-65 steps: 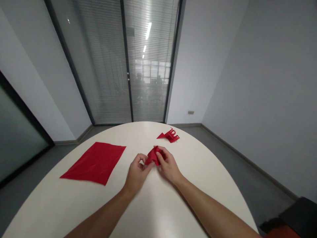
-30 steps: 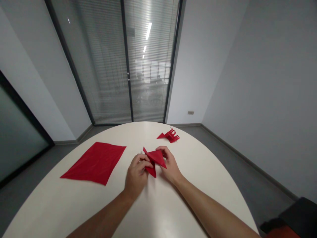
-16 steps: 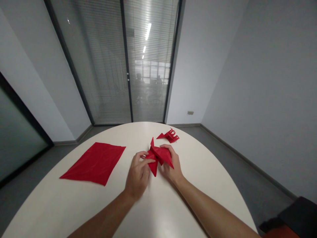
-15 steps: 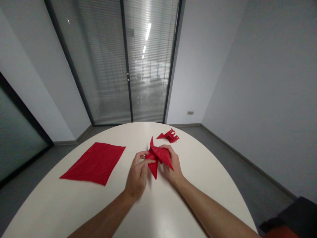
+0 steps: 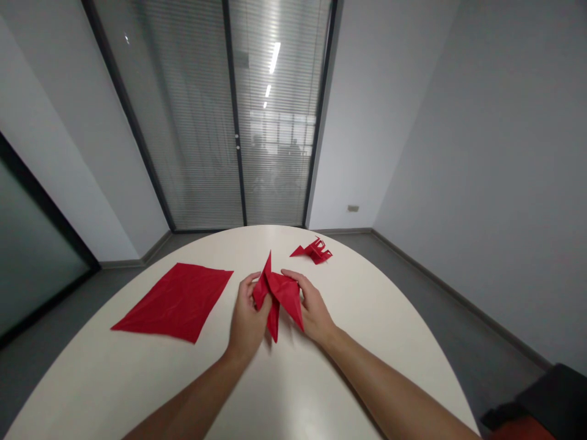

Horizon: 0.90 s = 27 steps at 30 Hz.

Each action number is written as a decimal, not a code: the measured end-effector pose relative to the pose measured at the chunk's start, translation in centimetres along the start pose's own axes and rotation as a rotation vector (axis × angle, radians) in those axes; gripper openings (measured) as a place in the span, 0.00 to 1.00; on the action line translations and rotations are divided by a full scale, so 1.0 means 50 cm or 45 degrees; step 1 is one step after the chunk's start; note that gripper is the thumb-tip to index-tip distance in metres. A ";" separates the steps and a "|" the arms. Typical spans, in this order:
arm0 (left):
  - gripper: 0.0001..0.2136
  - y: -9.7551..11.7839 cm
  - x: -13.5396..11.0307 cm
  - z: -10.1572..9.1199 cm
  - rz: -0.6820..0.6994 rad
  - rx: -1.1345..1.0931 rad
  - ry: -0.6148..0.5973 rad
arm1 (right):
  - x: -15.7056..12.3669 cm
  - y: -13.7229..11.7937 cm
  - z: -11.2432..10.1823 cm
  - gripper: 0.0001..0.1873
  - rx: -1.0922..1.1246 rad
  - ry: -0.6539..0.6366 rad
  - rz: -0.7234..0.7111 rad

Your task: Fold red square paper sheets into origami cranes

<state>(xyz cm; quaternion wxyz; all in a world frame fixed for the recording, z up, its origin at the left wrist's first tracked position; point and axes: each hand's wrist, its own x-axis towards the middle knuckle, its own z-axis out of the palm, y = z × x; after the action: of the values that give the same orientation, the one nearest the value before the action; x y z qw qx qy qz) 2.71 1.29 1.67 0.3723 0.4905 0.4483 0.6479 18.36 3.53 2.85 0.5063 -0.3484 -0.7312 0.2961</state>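
Observation:
A folded red paper piece (image 5: 285, 293) with several pointed flaps is held between my two hands over the middle of the table. My left hand (image 5: 246, 321) grips its left side, thumb on the near face and fingers behind. On the other side, my right hand (image 5: 316, 311) is closed around the right flap, its fingers partly hidden behind the paper. One point sticks up and two others hang down towards me. Left of my hands lies a creased, flat red paper sheet (image 5: 177, 302).
Farther back on the round white table (image 5: 367, 348) sits a small red folded paper figure (image 5: 316, 250) with thin angular parts. A glass wall with blinds (image 5: 197, 153) stands beyond the table. At the lower right there is a dark object (image 5: 550, 397).
The folded paper has shifted slightly left and turned, its points now more upright. My left thumb has come onto its near face, and my right hand has moved left with it.

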 end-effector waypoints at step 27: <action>0.08 0.004 0.007 -0.023 -0.088 0.170 0.173 | -0.006 0.001 -0.005 0.22 -0.438 0.094 -0.281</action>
<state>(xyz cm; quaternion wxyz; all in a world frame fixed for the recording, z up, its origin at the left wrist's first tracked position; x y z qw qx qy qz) 1.52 1.33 1.84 0.3295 0.4535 0.5313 0.6352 18.67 3.34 2.72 0.4950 -0.3581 -0.7857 0.0966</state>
